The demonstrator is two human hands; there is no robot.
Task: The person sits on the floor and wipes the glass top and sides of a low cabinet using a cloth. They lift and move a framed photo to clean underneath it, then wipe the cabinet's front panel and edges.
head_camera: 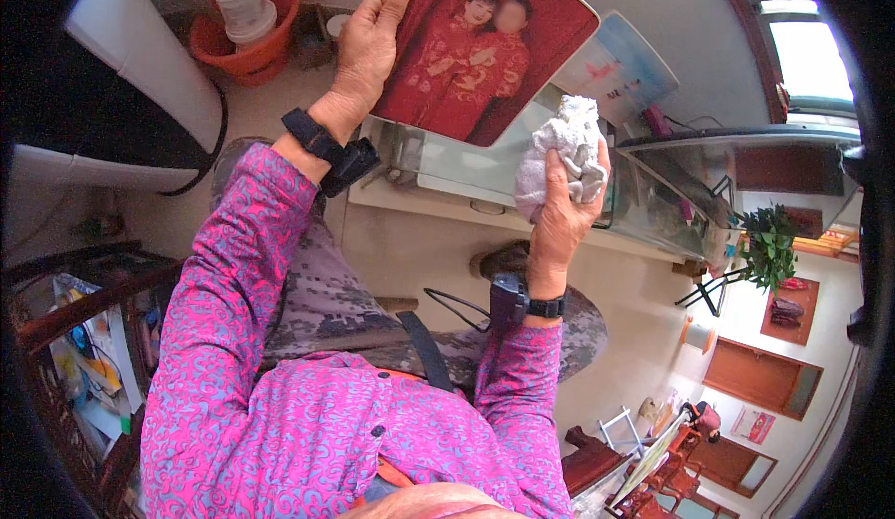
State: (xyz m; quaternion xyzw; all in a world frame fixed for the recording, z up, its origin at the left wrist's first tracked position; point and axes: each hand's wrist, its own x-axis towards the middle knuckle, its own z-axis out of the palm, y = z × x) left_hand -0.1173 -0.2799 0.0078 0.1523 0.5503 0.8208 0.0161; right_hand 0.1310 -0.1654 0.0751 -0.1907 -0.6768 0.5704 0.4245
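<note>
My left hand (369, 47) grips the left edge of a red photo panel (447, 92) with a pale rim, its thumb on the front near the upper corner. The panel is tilted and shows two people in red patterned clothes. In my right hand (565, 215) is a bunched white cloth (570, 159), held up to the right of the panel's lower corner, apart from it. Behind the panel, a second picture panel (615, 71) in pale blue leans against the wall.
A low cabinet (433, 201) with a glass top stands before me, a television (755, 145) at its right. Orange basins (241, 57) with white buckets (241, 1) are at upper left. A dark wooden rack (91, 302) stands at left. A person (703, 420) is far off at lower right.
</note>
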